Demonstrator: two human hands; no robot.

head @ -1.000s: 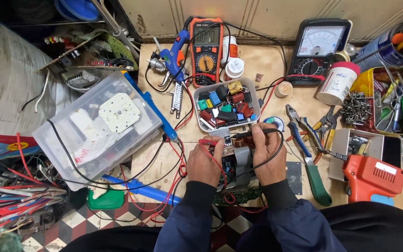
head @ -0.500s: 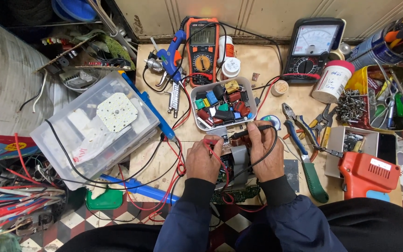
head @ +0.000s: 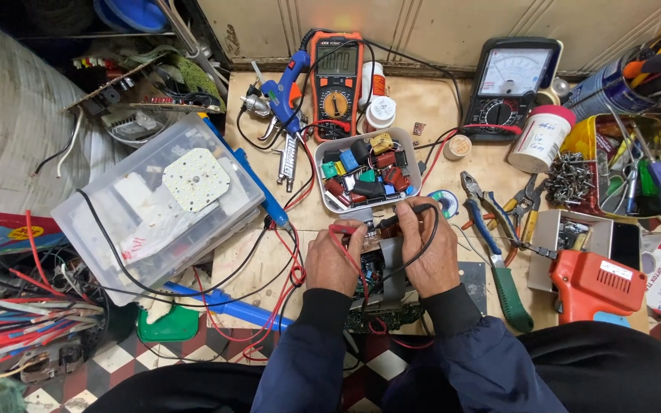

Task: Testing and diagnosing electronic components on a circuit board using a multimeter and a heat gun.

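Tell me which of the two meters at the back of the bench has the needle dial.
The black meter on the right has the white needle dial; the orange meter left of it has a digital screen and round selector knob.

Both arms wear long sleeves of a dark navy blue, smooth and slightly shiny like a padded jacket, with soft folds along the forearms. Each sleeve ends in a black ribbed knit cuff that fits close at the wrist. The left hand [head: 336, 264] and the right hand [head: 428, 251] are bare, with no gloves, rings or watch showing. Near the bottom edge, dark, almost black trousers cover the legs on the left and on the right.
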